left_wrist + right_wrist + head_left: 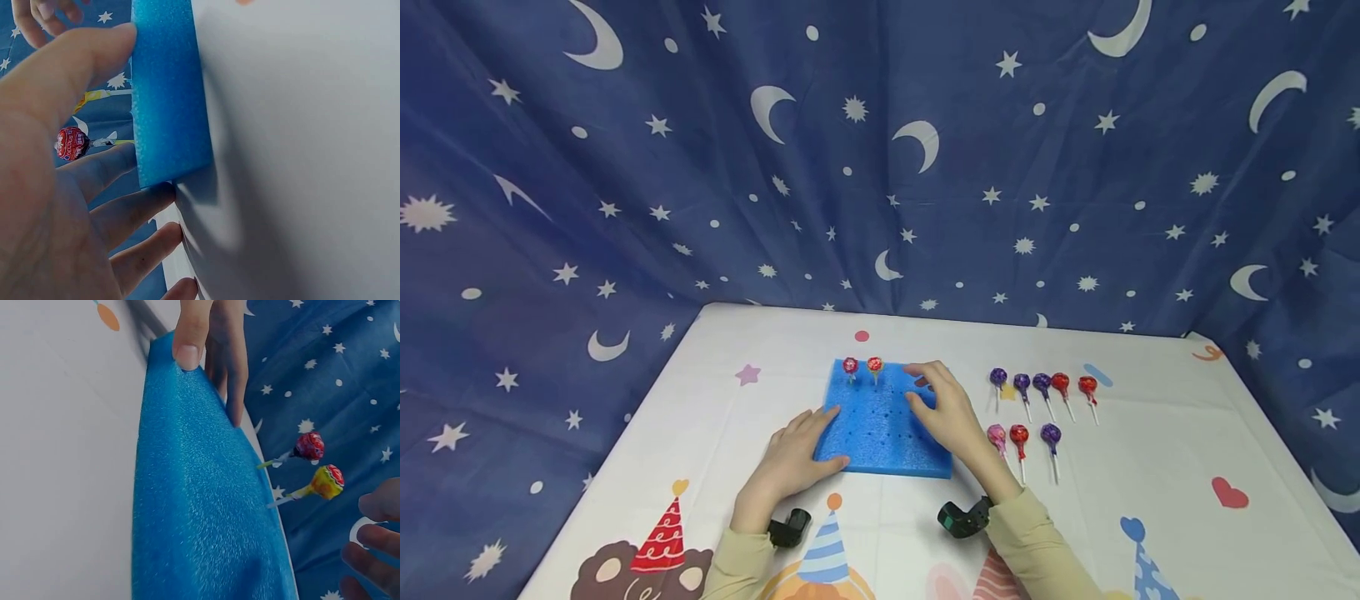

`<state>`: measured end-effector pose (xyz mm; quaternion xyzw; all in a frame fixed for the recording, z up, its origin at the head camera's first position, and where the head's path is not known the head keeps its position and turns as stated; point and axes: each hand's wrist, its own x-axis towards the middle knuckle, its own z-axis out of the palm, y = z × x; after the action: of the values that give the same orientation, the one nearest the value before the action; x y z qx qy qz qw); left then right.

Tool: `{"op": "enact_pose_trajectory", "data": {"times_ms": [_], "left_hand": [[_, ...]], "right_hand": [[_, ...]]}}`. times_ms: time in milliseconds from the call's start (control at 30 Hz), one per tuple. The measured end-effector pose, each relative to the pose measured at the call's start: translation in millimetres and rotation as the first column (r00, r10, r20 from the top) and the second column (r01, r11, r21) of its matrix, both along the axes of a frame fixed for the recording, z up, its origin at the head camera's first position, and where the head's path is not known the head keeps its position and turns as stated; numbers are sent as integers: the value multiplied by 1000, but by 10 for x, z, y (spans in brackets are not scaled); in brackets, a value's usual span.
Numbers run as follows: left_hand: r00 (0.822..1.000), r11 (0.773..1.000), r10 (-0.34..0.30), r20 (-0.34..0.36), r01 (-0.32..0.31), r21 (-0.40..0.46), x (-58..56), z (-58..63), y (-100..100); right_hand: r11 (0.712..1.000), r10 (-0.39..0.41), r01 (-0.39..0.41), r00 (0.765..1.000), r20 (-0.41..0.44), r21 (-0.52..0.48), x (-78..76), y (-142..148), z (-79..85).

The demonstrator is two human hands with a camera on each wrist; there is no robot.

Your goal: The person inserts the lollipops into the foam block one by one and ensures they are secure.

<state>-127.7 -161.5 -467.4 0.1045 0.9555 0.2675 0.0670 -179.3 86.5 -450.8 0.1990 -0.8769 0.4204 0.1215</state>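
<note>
A blue foam board dotted with small holes lies on the table. Two wrapped lollipops stand in its back left part, a dark red lollipop and a red-and-yellow lollipop. My left hand rests against the board's left side, fingers spread, with the thumb on its near edge. Over the board's right part hovers my right hand, its fingers loosely bent and nothing between them. In the right wrist view only some fingertips of that hand show, apart from the lollipops.
Right of the board, a back row holds several lollipops, including a purple lollipop and a red lollipop. Nearer lie a pink lollipop, another red lollipop and another purple lollipop. A blue starry curtain hangs behind the white patterned tablecloth.
</note>
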Motion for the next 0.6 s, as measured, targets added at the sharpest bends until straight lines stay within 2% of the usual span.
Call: {"op": "enact_pose_trajectory", "data": {"times_ms": [200,400,600], "left_hand": [[1000,1000,1,-2,-1,-3,1,-14,-9],[1000,1000,1,-3,-1,-1,7,-15,-12],[1000,1000,-2,0,2,2,0,-2,-9]], "right_hand": [[1000,-13,13,1000,-2,-4,102,91,-12],[1000,-31,31,999,-39,5,213,195,29],[996,-92,92,996,-18,2,328,327,59]]}}
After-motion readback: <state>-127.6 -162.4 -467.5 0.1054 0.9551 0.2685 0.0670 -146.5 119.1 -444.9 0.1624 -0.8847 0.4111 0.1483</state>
